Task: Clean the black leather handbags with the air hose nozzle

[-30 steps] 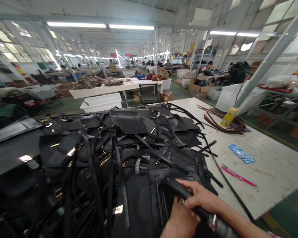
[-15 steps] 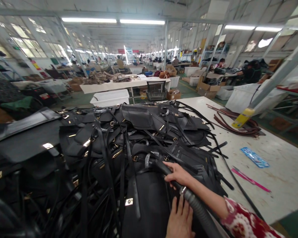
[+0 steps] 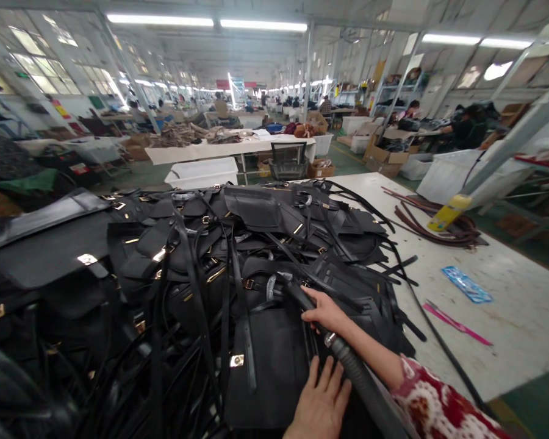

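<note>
My right hand (image 3: pixel 327 314) is wrapped round the black nozzle of a ribbed vacuum-like hose (image 3: pixel 361 372), which slants down to the lower right. Below it, my left hand (image 3: pixel 320 399) lies with fingers spread on a black leather bag (image 3: pixel 269 366), its palm facing down. That bag has a gold clasp (image 3: pixel 236 361) on its front. A clear-wrapped ring or handle (image 3: pixel 271 288) is near the nozzle's tip. Around both hands spreads a pile of black bags and straps (image 3: pixel 155 256) with gold buckles.
On the right, the white table (image 3: pixel 521 323) holds a pink strip-like tool (image 3: pixel 457 324), a blue packet (image 3: pixel 466 284), a yellow bottle-like object (image 3: pixel 449 212) and brown straps (image 3: pixel 421 228). A white bin (image 3: pixel 201 173) and a chair (image 3: pixel 289 161) stand beyond; people sit farther back.
The nozzle and my right hand have moved slightly up and left. My left hand has shifted a little left and up, fingers more spread. The view has tilted slightly.
</note>
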`<state>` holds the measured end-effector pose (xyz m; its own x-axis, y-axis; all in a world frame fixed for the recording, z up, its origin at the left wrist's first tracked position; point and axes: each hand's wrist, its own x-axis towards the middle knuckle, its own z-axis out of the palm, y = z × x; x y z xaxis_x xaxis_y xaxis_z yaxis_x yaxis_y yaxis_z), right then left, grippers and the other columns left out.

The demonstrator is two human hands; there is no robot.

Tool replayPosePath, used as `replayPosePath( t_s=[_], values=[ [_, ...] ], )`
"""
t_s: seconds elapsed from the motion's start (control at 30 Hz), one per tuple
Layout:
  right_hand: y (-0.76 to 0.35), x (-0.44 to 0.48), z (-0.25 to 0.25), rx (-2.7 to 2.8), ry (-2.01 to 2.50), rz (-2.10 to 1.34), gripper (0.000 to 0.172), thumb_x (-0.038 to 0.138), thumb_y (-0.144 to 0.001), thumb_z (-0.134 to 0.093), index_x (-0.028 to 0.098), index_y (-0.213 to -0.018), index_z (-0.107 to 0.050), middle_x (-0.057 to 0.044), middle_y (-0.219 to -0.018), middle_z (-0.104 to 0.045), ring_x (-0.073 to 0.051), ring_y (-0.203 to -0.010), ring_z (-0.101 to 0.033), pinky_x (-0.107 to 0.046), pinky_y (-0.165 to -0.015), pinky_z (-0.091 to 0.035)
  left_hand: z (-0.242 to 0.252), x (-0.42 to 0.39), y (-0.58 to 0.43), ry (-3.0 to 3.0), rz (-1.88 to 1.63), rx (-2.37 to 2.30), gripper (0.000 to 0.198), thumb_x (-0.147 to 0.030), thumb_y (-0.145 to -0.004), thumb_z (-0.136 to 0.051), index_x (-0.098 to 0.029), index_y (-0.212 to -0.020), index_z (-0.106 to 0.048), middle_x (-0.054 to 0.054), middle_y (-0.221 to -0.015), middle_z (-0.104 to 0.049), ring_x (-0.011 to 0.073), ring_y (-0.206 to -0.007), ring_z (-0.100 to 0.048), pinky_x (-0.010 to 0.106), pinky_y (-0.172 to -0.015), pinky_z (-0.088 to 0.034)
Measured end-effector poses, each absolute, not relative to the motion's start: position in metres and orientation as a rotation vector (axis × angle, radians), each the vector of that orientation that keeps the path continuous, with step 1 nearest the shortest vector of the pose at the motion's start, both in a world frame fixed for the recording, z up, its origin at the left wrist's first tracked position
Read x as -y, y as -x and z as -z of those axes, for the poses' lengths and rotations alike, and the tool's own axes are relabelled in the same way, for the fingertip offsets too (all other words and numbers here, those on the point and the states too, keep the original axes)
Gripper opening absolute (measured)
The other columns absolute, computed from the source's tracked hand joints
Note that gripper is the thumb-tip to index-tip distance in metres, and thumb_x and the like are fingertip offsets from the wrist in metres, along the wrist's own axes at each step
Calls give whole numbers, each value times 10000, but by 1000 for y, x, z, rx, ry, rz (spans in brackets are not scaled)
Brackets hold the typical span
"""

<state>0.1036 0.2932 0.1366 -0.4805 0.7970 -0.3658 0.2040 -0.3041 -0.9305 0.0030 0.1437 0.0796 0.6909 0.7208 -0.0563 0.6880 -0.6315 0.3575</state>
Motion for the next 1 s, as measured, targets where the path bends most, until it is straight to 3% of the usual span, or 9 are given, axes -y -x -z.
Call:
replayPosePath(
  t_s=[0.1, 0.17, 0.23, 0.37, 0.5, 0.63, 0.73, 0.83, 1.0],
  values=[
    [-132, -286, -143, 1438, 1285, -1715, 786, 163, -614, -589, 218, -1325, -258, 56, -662, -570, -90, -406, -497, -189, -353, -415, -95, -139, 28, -2475, -110, -1350, 830, -534, -681, -520, -267, -1345, -99, 59, -1436, -138, 316, -1299, -84, 602, -1010, -109],
    [-163, -274, -154, 1405, 1296, -1687, 783, 178, -621, -590, 217, -1325, -250, 58, -649, -565, -104, -412, -510, -204, -357, -432, -99, -144, 35, -2436, -111, -1527, 969, -508, -584, -625, -256, -1347, -84, 61, -1441, -113, 322, -1300, -57, 598, -1020, -70],
    [-194, -258, -165, 1379, 1309, -1677, 777, 181, -622, -594, 222, -1320, -256, 48, -675, -577, -113, -425, -521, -211, -359, -439, -98, -153, 23, -2403, -146, -1641, 998, -480, -561, -654, -217, -1350, -102, 81, -1440, -109, 322, -1301, -44, 579, -1030, -85],
    [-231, -219, -178, 1326, 1361, -1673, 783, 156, -617, -599, 236, -1318, -261, 12, -789, -599, -120, -464, -529, -218, -382, -451, -91, -171, -25, -2313, -311, -1728, 1009, -593, -558, -598, -133, -1342, -159, 131, -1433, -116, 338, -1296, -44, 568, -1027, -147],
    [-248, -178, -180, 1226, 1394, -1768, 788, 128, -614, -573, 245, -1327, -256, 0, -844, -587, -112, -473, -515, -208, -386, -445, -95, -171, -24, -2306, -411, -1685, 771, -405, -706, -544, -175, -1340, -169, 90, -1427, -183, 267, -1304, -102, 501, -1031, -229],
    [-253, -147, -177, 1115, 1311, -2012, 826, 87, -561, -542, 259, -1326, -283, 4, -826, -595, -96, -453, -518, -172, -369, -429, -94, -168, 22, -2379, -458, -1719, 463, -188, -815, -379, -247, -1271, -329, 42, -1349, -373, 204, -1281, -221, 508, -1022, -241],
    [-244, -145, -172, 1053, 1276, -2143, 853, 35, -495, -521, 255, -1301, -345, 12, -787, -603, -84, -446, -524, -138, -358, -415, -86, -170, 40, -2459, -469, -1640, 439, -175, -818, -383, -262, -1247, -364, 39, -1326, -405, 202, -1269, -253, 516, -1009, -263],
    [-229, -160, -165, 1062, 1254, -2170, 875, 36, -495, -527, 231, -1319, -305, 21, -724, -600, -85, -402, -513, -143, -323, -407, -78, -172, 39, -2482, -515, -1625, 429, -186, -814, -402, -244, -1238, -376, 59, -1314, -419, 215, -1263, -265, 530, -995, -281],
    [-228, -169, -166, 1097, 1259, -1960, 816, 72, -568, -532, 242, -1325, -278, 27, -732, -589, -78, -401, -507, -156, -332, -429, -72, -172, 37, -2440, -534, -1625, 421, -210, -823, -394, -244, -1242, -361, 55, -1319, -409, 203, -1270, -252, 530, -1004, -271]
  ],
)
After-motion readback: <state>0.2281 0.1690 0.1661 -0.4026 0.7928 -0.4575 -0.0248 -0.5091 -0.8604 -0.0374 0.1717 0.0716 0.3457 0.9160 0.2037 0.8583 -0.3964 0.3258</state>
